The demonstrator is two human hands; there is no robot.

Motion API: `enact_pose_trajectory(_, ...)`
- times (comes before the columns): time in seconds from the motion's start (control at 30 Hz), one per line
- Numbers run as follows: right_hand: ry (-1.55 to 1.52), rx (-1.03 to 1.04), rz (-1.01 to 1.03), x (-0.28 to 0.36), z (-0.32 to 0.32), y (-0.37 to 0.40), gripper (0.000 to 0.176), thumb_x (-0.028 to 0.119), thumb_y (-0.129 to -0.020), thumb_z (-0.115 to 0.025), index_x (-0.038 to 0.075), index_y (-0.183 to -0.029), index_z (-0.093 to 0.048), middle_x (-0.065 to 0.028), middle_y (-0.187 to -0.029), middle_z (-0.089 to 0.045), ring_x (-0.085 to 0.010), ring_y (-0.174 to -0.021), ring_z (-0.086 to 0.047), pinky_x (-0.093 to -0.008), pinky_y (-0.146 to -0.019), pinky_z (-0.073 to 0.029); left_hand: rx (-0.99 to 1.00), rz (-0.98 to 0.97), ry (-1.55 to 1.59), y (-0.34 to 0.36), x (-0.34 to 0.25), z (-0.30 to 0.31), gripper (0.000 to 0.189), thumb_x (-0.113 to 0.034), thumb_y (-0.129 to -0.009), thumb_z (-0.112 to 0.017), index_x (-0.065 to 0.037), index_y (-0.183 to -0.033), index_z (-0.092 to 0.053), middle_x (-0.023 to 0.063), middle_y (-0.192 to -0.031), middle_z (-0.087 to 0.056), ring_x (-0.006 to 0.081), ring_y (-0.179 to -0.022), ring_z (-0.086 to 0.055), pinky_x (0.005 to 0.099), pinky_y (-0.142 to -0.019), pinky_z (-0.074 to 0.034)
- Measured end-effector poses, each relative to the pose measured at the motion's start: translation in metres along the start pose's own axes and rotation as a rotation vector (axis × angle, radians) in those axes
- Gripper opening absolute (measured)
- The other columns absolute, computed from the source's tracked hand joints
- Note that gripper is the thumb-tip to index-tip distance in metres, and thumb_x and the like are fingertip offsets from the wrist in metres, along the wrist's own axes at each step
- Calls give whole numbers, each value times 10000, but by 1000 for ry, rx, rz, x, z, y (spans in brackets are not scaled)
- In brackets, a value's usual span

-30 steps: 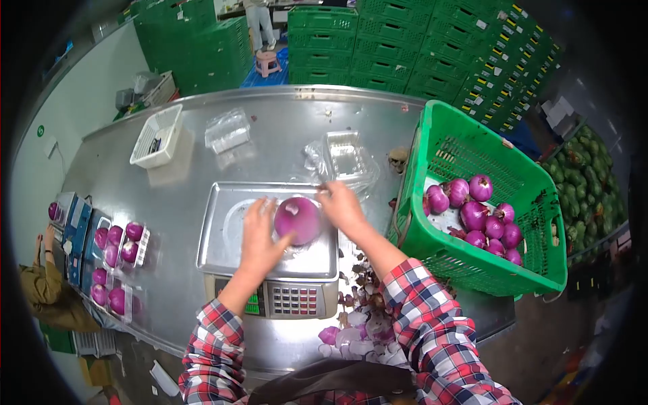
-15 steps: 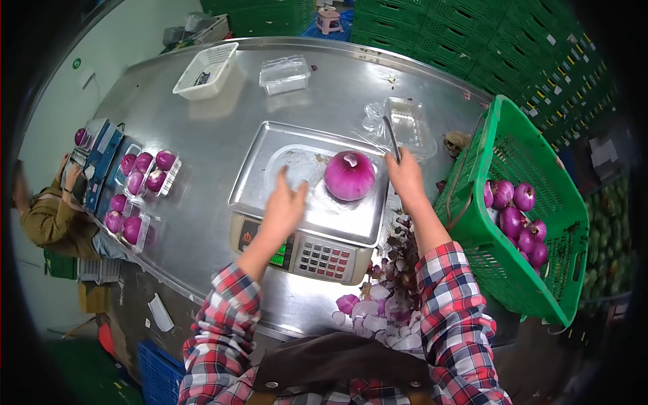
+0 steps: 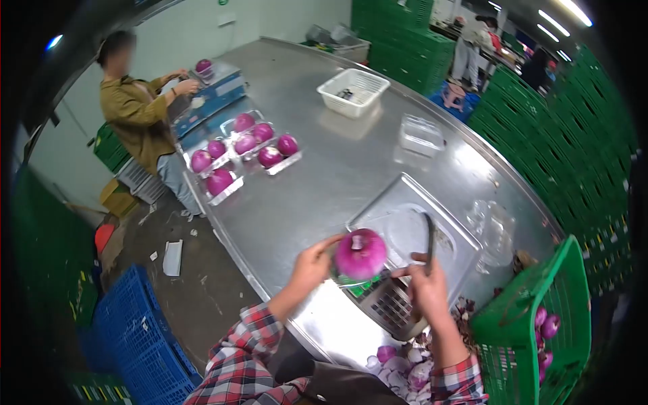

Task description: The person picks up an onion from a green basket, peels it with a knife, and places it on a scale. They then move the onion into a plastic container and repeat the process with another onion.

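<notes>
A large purple onion [image 3: 361,256] is gripped by my left hand [image 3: 312,270], with the fingers at its left side and a clear plastic edge under it. It hangs over the near-left edge of the digital scale [image 3: 393,305], hiding part of the display. My right hand [image 3: 430,291] is closed around a knife [image 3: 430,233], whose dark blade points up and away from me. Its index finger reaches toward the onion's right side. Behind the hands, the scale's metal pan [image 3: 449,219] carries nothing but a few scraps.
On my right stands a green crate [image 3: 533,290] with onions, beside peelings [image 3: 405,371]. Clear containers [image 3: 422,135] and a white basket [image 3: 354,94] sit farther back. Packed onions [image 3: 260,142] lie at left, near a person [image 3: 138,108] at a blue machine [image 3: 212,94].
My view has swung left. My left hand, formerly open over the pan, has taken the onion off the scale toward me. The knife stays in my right hand, now beside the onion.
</notes>
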State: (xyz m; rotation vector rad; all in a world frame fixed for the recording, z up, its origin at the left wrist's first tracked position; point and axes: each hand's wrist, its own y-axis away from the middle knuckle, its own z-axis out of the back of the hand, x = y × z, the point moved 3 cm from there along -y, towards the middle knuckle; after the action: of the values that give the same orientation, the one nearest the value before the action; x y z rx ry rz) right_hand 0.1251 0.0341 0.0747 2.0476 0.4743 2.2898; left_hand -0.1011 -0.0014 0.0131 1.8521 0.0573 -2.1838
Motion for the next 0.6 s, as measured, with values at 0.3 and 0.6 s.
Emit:
enact_pose_trajectory(0.3,6,462,-232,-98,-171,-61,310,134,-859,-520,-48,-1103,-460,-80,-668,-541,-102,-413,-478,-234,-355,-364,-356,-94,-562,-8,99,146,444,14,-779,-450,-192,-1140,-604,178,-908,-594,270,-842,-572,381,-744,-456)
enact_pose_trajectory(0.6,99,400,-209,-72,-160,-32,297,147,-901,-479,-30,-1139,-482,-59,-635,-537,-89,-396,-455,-238,-357,-356,-116,-408,-1207,-7,67,83,475,-115,-772,-534,-238,-1230,-511,183,-1383,-287,474,-1248,-243,600,-942,-304)
